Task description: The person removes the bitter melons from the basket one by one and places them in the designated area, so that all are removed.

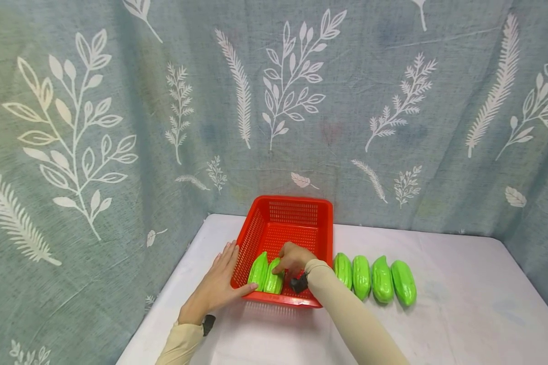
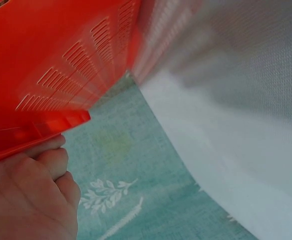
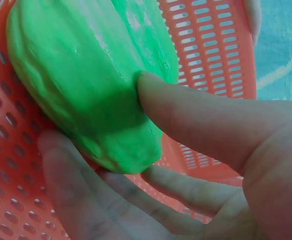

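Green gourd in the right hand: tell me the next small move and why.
Probably let go and draw the right hand up out of the red basket: the green gourd it holds already seems to lie on the basket floor beside another gourd, and the left hand steadies the rim.

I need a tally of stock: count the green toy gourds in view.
6. Two lie in the red basket: one at its left wall, one under the right hand. Four lie in a row on the table right of it. None seems hidden.
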A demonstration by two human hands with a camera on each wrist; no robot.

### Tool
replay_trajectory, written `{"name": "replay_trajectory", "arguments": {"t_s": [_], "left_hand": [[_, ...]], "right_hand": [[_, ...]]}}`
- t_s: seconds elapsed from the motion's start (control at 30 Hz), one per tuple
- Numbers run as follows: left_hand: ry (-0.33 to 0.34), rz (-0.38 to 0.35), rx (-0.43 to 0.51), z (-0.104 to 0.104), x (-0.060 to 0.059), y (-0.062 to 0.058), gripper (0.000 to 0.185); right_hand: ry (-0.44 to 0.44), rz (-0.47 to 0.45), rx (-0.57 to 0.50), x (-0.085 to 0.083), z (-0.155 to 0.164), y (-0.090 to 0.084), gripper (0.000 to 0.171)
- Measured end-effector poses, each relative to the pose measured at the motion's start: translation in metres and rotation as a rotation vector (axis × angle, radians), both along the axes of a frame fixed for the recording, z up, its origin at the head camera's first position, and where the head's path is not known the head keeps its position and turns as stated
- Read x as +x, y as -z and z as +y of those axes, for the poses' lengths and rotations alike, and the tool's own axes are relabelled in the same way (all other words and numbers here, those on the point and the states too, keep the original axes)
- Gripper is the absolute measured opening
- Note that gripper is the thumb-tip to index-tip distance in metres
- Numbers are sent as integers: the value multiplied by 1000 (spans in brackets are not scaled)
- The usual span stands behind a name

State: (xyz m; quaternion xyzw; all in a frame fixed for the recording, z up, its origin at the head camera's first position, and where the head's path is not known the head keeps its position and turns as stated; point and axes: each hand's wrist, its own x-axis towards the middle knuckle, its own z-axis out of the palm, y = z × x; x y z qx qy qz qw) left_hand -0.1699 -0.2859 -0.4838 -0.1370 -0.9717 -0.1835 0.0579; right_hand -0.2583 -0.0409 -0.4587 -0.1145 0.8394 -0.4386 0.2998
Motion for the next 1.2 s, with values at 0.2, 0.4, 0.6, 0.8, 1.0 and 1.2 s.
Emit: {"name": "replay_trajectory", "arguments": {"t_s": [0.2, 0.4, 0.6, 0.8, 1.0, 1.2], "left_hand": [[0, -10, 0, -1, 0, 1, 120], [4, -17, 0, -1, -1, 1, 121], [3, -12, 7, -2, -1, 2, 120], [7, -9, 12, -2, -1, 2, 120], [7, -14, 19, -1, -1, 2, 119], [0, -14, 21, -1, -1, 2, 120]], "right_hand": [[-13, 17, 4, -1, 0, 1, 57], [3, 17, -17, 0, 2, 0, 51], [35, 12, -36, -2, 6, -3, 53], [53, 14, -65, -1, 11, -7, 59], [69, 29, -103, 0, 20, -12, 55], [89, 40, -151, -4, 30, -15, 54]]}}
